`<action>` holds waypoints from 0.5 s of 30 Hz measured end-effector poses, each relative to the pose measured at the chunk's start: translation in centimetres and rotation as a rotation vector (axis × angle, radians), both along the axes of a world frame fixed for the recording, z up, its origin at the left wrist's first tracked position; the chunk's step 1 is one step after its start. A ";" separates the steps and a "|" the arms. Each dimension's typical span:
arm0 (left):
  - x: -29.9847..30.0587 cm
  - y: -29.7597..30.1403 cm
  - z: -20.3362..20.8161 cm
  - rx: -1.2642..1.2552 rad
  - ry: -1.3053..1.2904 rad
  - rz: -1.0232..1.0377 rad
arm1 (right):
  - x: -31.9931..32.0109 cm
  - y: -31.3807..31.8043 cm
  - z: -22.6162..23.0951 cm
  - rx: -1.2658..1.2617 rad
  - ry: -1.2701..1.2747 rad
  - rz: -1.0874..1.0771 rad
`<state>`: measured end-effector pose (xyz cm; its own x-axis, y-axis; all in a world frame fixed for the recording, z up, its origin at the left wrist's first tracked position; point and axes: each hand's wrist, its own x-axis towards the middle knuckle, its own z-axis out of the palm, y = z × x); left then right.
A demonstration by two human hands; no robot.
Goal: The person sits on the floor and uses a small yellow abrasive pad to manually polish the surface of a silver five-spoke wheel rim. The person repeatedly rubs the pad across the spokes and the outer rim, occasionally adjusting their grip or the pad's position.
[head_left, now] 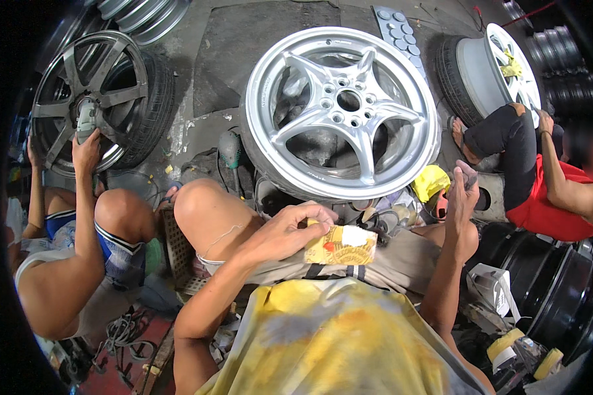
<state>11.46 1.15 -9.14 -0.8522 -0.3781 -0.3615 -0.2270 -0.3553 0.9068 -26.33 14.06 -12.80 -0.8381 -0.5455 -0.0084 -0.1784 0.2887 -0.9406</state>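
My left hand [288, 232] pinches a yellow piece of sandpaper [329, 253] with a printed backing and a torn white patch, above my lap. Raised at the right, my right hand [463, 194] has its fingers closed around what looks like a small grey piece; its kind is not clear. In front of me a silver alloy wheel rim [290, 135] with star-shaped spokes lies face up on a tire. Neither hand touches the rim.
A green power sander [230, 150] stands left of the rim. At left, a person works a sander [87, 118] on a dark wheel [64, 79]. At right, a person in red [563, 210] holds a white wheel [501, 49]. Black rims [540, 283] and a yellow cloth [431, 182] lie nearby.
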 end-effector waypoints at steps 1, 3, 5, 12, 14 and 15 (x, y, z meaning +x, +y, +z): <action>0.3 -0.5 1.0 -0.029 -0.026 -0.053 | -0.1 0.2 -0.1 0.012 0.029 -0.001; 1.4 -1.8 3.1 -0.068 -0.081 -0.101 | -0.2 0.4 -0.5 0.040 0.079 0.000; 3.6 -3.6 4.6 -0.167 -0.022 -0.110 | -0.1 0.4 -0.4 0.050 0.064 0.007; 11.9 -12.7 9.0 -0.349 -0.130 0.719 | 0.0 0.8 0.4 0.080 -0.155 0.032; 11.6 -15.8 8.9 -0.234 -0.021 0.902 | -0.1 0.5 0.5 0.042 -0.278 0.083; 11.5 -17.8 8.0 -0.228 0.053 0.879 | -0.2 0.0 0.8 0.031 -0.324 0.108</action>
